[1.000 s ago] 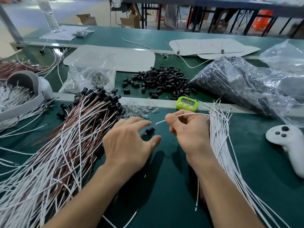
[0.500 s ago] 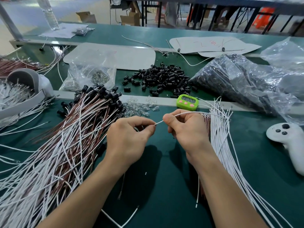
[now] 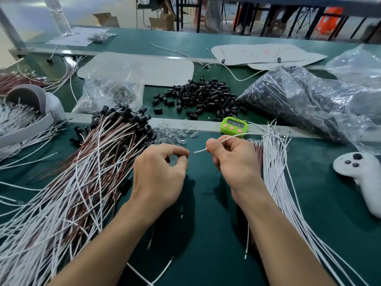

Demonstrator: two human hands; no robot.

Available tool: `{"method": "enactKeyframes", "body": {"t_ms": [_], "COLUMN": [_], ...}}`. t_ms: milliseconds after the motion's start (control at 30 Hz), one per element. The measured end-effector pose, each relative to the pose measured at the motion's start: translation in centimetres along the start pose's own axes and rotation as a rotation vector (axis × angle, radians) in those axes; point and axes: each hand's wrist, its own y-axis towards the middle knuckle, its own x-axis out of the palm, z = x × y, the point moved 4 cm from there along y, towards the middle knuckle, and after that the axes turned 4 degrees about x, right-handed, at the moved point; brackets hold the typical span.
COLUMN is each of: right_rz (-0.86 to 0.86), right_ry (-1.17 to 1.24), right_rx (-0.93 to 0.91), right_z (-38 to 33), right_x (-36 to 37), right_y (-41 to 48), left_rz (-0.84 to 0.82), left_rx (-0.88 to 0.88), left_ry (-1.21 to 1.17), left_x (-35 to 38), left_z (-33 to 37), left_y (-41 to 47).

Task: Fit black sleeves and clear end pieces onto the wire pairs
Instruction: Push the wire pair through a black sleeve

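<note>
My right hand [image 3: 233, 159] grips a white wire [image 3: 226, 138] whose bare tip points left toward my left hand [image 3: 160, 172]. My left hand pinches a small black sleeve between thumb and forefinger, almost hidden by the fingers, a short gap from the wire tip. Loose black sleeves [image 3: 202, 100] lie in a heap on the far mat. Clear end pieces [image 3: 173, 134] are scattered just beyond my hands. A big bundle of finished white and brown wires [image 3: 92, 172] with black ends lies at the left. Bare white wires [image 3: 276, 172] lie at the right.
A green timer [image 3: 234, 125] sits on the metal strip. A white controller [image 3: 362, 174] lies at the right. A plastic bag of black parts [image 3: 299, 104] and a bag of clear parts [image 3: 111, 89] stand behind. A grey-white headset [image 3: 31, 104] sits at the left.
My left hand picked the black sleeve off the mat, brought it to the wire tip, and now sits slightly apart from it. My right hand kept hold of the wire.
</note>
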Motion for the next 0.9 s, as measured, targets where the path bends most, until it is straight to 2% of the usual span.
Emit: {"method": "enactKeyframes", "body": {"t_ms": [167, 533, 800, 900], "right_rz": [-0.018, -0.078, -0.056, -0.013], "right_ry": [0.009, 0.019, 0.003, -0.063], "right_rx": [0.003, 0.026, 0.049, 0.025], "right_z": [0.05, 0.11, 0.33, 0.56], "right_x": [0.15, 0.53, 0.54, 0.68], "right_y": [0.03, -0.03, -0.06, -0.15], "left_rz": [0.039, 0.146, 0.072, 0.039], "left_rx": [0.211, 0.318, 0.318, 0.236], "left_ry": [0.040, 0.046, 0.061, 0.065], "left_x": [-0.47, -0.52, -0.45, -0.44], "left_z": [1.14, 1.18, 0.74, 0.68], "left_y": [-0.17, -0.24, 0.12, 0.47]}}
